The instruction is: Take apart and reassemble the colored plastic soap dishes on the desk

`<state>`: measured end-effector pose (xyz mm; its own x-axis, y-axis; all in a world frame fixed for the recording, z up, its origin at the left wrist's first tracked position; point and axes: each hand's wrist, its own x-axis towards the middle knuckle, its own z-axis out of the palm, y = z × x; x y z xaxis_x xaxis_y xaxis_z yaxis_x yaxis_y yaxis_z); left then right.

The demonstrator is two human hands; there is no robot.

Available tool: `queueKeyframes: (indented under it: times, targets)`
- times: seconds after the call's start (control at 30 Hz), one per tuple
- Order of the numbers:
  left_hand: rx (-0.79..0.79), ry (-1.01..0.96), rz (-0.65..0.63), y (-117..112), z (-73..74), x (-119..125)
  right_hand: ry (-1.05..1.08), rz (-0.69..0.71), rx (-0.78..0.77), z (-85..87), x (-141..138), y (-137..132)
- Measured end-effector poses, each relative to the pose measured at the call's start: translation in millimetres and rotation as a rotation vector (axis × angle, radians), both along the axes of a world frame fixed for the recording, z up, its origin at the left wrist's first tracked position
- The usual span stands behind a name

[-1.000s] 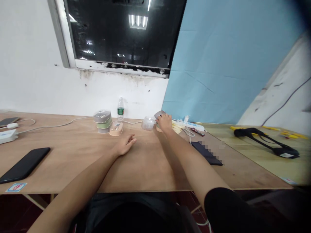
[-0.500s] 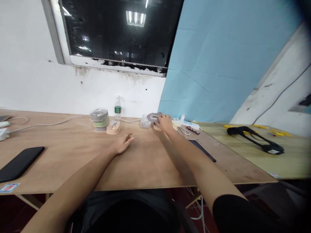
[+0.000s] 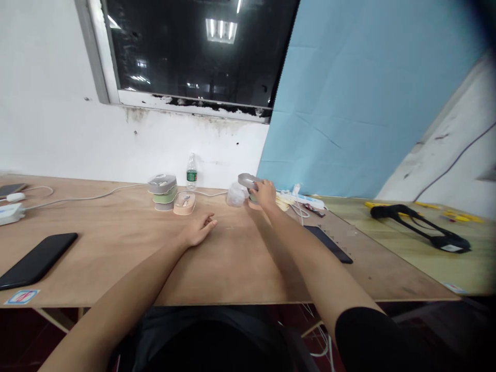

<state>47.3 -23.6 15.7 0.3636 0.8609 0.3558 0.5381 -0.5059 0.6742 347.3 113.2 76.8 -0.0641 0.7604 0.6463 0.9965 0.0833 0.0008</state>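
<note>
Far across the table, my right hand (image 3: 265,193) grips a grey oval box (image 3: 246,180), its fingers closed on the near right side. The box is tilted over a stack with an orange box (image 3: 254,205) at the bottom and a bit of green above it, partly hidden by my hand. A crumpled clear plastic bag (image 3: 235,195) lies just left of that stack. My left hand (image 3: 199,230) rests on the tabletop, empty, with loosely bent fingers and the thumb apart. Beyond it stand an orange box (image 3: 185,203) and a pile of boxes: grey (image 3: 161,183), green (image 3: 165,197), grey underneath.
A plastic bottle (image 3: 191,173) stands against the wall. Cables and a white power strip (image 3: 310,201) lie behind my right hand. A dark flat tablet-like object (image 3: 328,244) is under my right forearm; a black phone (image 3: 39,260) lies left. A black frame-like strap (image 3: 420,227) sits far right.
My right hand has raised the grey box slightly off the stack and tilted it, showing green beneath. My left hand stays on the table. The view has shifted slightly.
</note>
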Motion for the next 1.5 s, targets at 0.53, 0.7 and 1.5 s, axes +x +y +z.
queueKeyframes:
  times: [0.53,0.7,1.5]
  targets:
    - [0.034,0.004,-0.001,2.5,-4.0,-0.1,-0.326,0.060,0.003,16.1,-17.8,-20.3]
    - [0.316,0.134,0.147,9.0,2.9,-13.9,-0.256,0.194,0.095,3.3,-28.1,-32.1]
    - [0.421,0.410,0.292,14.2,1.1,-18.3,0.150,0.654,-0.270,-82.2,-39.4,-53.4]
